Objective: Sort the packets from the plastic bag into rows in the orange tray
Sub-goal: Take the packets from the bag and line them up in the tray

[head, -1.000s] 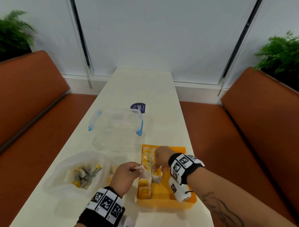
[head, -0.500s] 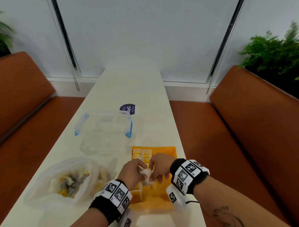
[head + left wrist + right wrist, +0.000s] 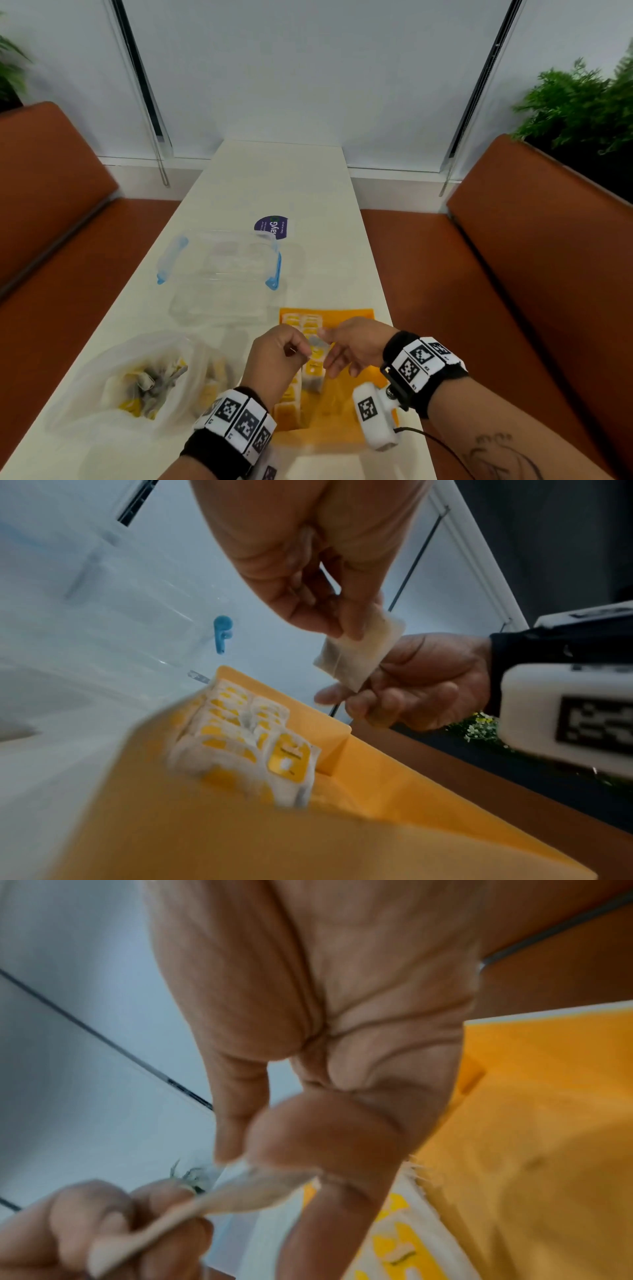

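Observation:
A small white packet (image 3: 317, 343) hangs between both hands above the orange tray (image 3: 346, 425). My left hand (image 3: 303, 349) pinches its upper edge, as the left wrist view shows on the packet (image 3: 359, 649). My right hand (image 3: 325, 342) pinches the opposite corner between thumb and finger (image 3: 284, 1137). Yellow-and-white packets (image 3: 246, 737) stand in two rows along the tray's left side, partly hidden by my hands in the head view. The plastic bag (image 3: 137, 377) with more packets lies to the left of the tray.
A clear lidded container (image 3: 222, 274) with blue clips sits beyond the tray and bag, with a purple sticker (image 3: 274, 226) behind it. The white table (image 3: 281, 178) is narrow, with orange benches on both sides. The tray's right half (image 3: 411, 804) holds no packets.
My right hand came up out of the tray and met the left hand. Both now pinch the packet that the left hand alone held, raised a little above the rows.

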`<state>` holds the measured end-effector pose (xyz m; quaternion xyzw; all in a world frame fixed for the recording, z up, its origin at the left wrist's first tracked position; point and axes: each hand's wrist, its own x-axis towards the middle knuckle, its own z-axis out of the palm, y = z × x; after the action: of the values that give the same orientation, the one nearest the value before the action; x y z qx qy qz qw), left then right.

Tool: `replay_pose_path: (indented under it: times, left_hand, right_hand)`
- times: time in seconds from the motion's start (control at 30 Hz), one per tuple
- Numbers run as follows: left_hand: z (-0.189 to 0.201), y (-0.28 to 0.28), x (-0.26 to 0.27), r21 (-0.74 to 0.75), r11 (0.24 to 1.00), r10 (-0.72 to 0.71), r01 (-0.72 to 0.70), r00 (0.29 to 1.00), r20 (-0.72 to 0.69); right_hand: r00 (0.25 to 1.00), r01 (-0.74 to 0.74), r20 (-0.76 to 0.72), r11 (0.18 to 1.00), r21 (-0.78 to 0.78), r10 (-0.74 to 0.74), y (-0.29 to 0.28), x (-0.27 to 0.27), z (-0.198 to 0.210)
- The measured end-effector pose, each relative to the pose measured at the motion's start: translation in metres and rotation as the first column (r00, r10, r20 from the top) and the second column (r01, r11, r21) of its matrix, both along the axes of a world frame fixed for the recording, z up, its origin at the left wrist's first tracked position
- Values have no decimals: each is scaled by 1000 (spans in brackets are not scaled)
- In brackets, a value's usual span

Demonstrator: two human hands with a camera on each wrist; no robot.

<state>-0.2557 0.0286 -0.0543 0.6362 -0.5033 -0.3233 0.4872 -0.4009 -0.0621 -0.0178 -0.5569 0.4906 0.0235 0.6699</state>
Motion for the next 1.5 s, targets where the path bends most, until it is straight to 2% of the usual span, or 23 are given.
replay_pose_path:
  times: [0.13,0.23,0.4,0.47,0.57,0.6,0.63,0.67,0.73,0.77,0.83,0.9,1.03,1.13,1.23,1.27,1.33,1.37,1.43,1.5]
  left_hand:
    - [-3,4,-4,-98,993,-65,67,998,20]
    - [-3,6,-4,-54,998,-11,10,1000,-24]
    - [4,5,-9,65,993,110,-96,958,-266]
    - [5,4,-12,108,987,147,-121,949,-279]
    - [7,0,-12,83,983,176,-163,966,-190]
    - [8,-2,-10,70,983,176,-167,974,-143]
    - [12,-3,-8,59,986,159,-155,984,-75]
    - [16,-3,-6,55,991,124,-124,992,14]
    - [26,-4,-3,59,998,19,-31,981,194]
    - [31,-5,-2,69,998,-33,16,967,252]
    - [36,-7,-2,86,992,-113,93,953,280]
    - [37,-9,-3,98,987,-149,127,953,264]
    - [27,-6,2,116,992,-86,57,961,263]
    - [20,0,12,118,993,-31,4,973,230]
    - [15,7,22,117,992,11,-38,975,221]
    - [13,9,24,120,992,21,-48,975,220]
    - [11,15,28,136,989,30,-61,976,215]
    - [10,18,29,144,987,33,-65,976,214]
    - [8,22,30,155,986,34,-69,976,215]
    - [7,25,32,162,984,37,-74,974,221]
  right_hand:
    - [999,-22,45,994,-111,27,-5,0,6]
    - [999,-10,49,980,-200,20,-7,-1,11]
    - [974,169,167,983,-77,-154,-2,0,6]
    - [959,217,195,976,-28,-208,2,3,7]
    - [964,198,179,980,4,-196,9,5,9]
    - [976,167,145,985,-38,-160,11,5,9]
    - [991,112,87,983,-143,-100,12,5,9]
    - [999,37,2,955,-294,-38,11,4,10]
    - [990,-119,-135,806,-580,49,8,2,15]
    - [985,-161,-149,740,-653,84,7,2,19]
    - [978,-209,-144,705,-677,152,7,7,22]
    - [960,-278,-213,715,-641,182,10,12,20]
    - [875,-420,-408,826,-376,259,13,19,3]
    - [795,-506,-506,826,-248,335,12,28,-10]
    - [724,-581,-617,755,-304,309,10,38,-13]
    - [672,-641,-660,711,-290,337,9,42,-14]
    - [519,-769,-762,601,-219,387,10,50,-15]
    - [477,-800,-792,562,-211,382,11,53,-15]
    - [448,-824,-819,521,-222,359,13,58,-14]
    - [453,-835,-828,484,-262,332,14,60,-15]
